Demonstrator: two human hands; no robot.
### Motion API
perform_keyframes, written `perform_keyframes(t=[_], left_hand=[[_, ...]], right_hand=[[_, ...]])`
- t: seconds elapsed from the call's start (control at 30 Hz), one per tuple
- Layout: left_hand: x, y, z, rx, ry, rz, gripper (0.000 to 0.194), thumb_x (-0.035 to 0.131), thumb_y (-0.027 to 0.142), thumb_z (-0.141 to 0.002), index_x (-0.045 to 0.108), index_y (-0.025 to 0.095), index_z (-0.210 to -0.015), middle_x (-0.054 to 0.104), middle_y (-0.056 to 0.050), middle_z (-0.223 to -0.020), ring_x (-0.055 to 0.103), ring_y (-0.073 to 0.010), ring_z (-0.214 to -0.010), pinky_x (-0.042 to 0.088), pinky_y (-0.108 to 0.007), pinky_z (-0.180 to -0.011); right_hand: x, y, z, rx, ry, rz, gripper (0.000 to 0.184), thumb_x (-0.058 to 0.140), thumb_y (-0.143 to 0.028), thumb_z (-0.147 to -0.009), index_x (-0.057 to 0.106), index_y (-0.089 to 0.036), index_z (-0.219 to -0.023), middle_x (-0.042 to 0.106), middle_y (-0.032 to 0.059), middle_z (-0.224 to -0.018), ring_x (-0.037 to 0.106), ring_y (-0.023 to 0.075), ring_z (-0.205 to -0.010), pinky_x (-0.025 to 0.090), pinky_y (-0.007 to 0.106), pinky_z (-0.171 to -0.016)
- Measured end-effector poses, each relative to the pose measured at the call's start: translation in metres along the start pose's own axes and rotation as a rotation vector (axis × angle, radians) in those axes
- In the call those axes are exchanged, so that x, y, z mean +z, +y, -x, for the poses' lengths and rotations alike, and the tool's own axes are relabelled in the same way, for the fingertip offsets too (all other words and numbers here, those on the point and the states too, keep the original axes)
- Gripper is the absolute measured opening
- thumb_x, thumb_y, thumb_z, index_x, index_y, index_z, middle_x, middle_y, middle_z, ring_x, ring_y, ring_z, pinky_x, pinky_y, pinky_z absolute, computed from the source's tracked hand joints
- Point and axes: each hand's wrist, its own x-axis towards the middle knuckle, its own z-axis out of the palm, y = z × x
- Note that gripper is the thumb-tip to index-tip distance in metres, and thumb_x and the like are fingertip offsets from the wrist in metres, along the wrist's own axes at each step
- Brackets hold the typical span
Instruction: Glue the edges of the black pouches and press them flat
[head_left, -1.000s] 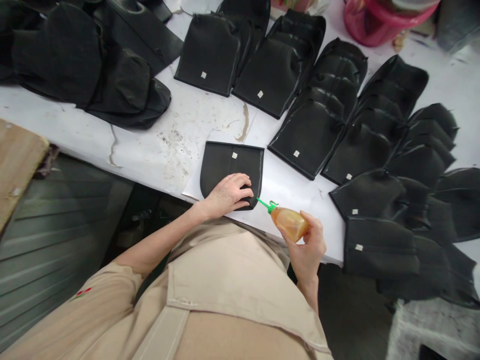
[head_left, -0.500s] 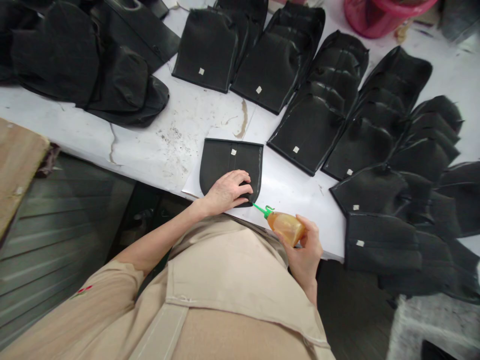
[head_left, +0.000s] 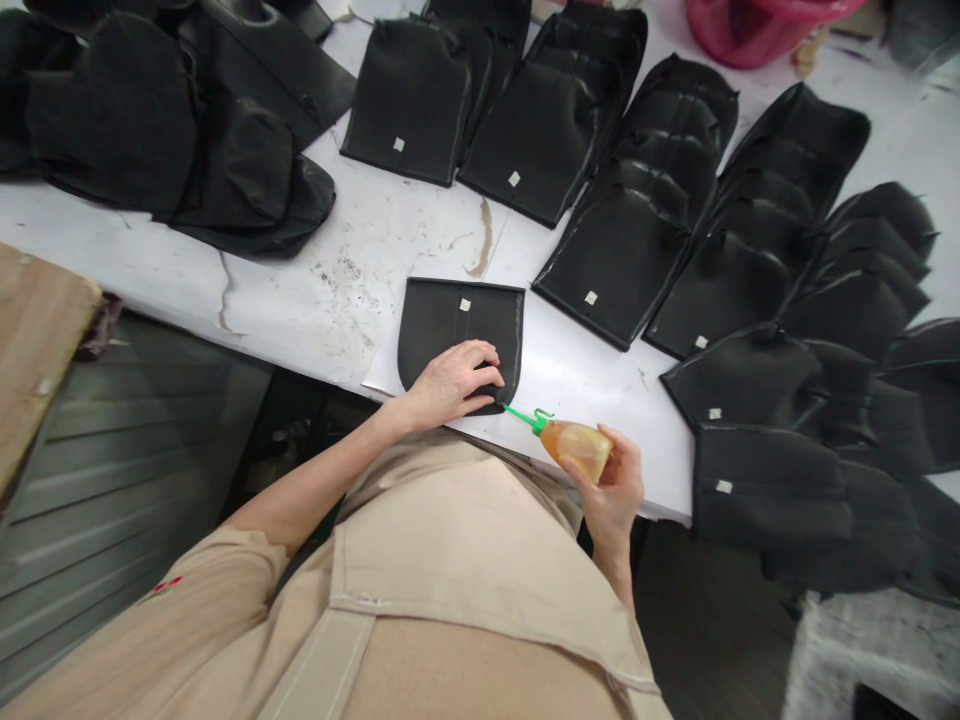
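A black panel (head_left: pixel 431 338) with a rounded lower edge lies at the table's front edge, a small white square tag near its top. My left hand (head_left: pixel 454 385) rests on its lower part, fingers apart and pressing down, hiding some of the surface. In my right hand (head_left: pixel 616 485) is a squeeze glue bottle (head_left: pixel 574 447) of amber liquid, lying tilted. Its thin green nozzle (head_left: pixel 521 414) points left, the tip at the panel's lower right edge close to my left fingertips. A pale shiny line runs along the panel's right edge.
Overlapping rows of black panels (head_left: pixel 611 265) fan across the back and right of the white table (head_left: pixel 360 270). More black pieces (head_left: pixel 112 130) are heaped at the left. A pink tub (head_left: pixel 757 35) stands at the back right, and a wooden board (head_left: pixel 37 350) juts in at left.
The glue bottle has swung slightly toward level in my right hand, its nozzle tip staying by the panel's lower right edge. My left hand keeps its place on the panel.
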Motion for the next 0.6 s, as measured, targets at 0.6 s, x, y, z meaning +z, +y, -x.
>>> perform_keyframes(t=[0.6], left_hand=[[0.004,-0.004,0.001,0.021,0.049,0.048,0.015,0.067,0.028,-0.095,0.068,0.022,-0.108,0.062,-0.01,-0.126,0.054,-0.0276,-0.13,0.048,-0.044,-0.11]], right_hand=[[-0.002,0.01,-0.006,0.077,-0.043,-0.056,0.058,0.089,-0.041,-0.072,0.064,-0.024,-0.121,0.064,0.0075,-0.119,0.066,0.0256,-0.103,0.058,0.039,-0.085]])
